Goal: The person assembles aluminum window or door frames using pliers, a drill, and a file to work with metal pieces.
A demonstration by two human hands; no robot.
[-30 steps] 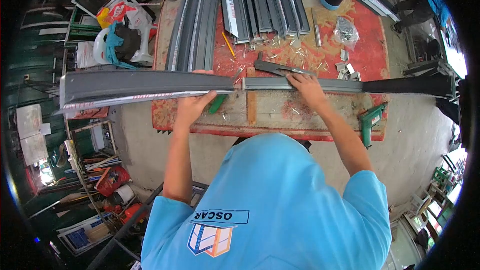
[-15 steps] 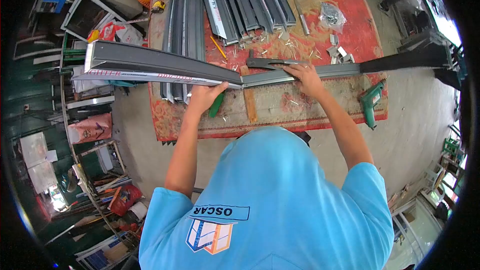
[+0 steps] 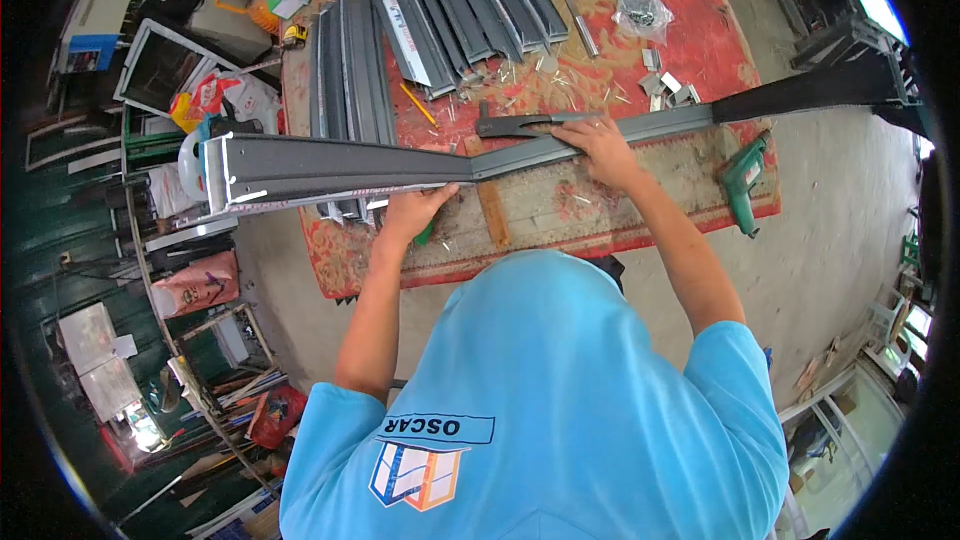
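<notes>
A dark grey metal profile frame [image 3: 340, 162] stretches across the near side of the table, its lengths meeting at angled corners. Below the left corner, my left hand [image 3: 415, 212] grips the lower edge, thumb along the white-filmed side. My right hand [image 3: 605, 152] is closed over the middle bar [image 3: 660, 124], fingers across its top. Just beyond those fingers lies a dark hammer-like tool [image 3: 515, 126]. Under the corner, a wooden strip [image 3: 492, 215] rests on the table. A bit of a green object [image 3: 424, 234] shows beside my left hand, mostly hidden.
More grey profiles [image 3: 470, 15] lie in rows on the red-covered table [image 3: 590, 85]. A green power drill [image 3: 742, 185] sits near its right edge. Metal offcuts [image 3: 668, 88], a pencil [image 3: 419, 105] and a plastic bag [image 3: 642, 12] are farther back. Cluttered shelving [image 3: 150, 285] stands at left.
The frame's left length has tilted, so its lettered white film shows less and its end sits lower. Both hands keep their hold. The whole view has shifted slightly.
</notes>
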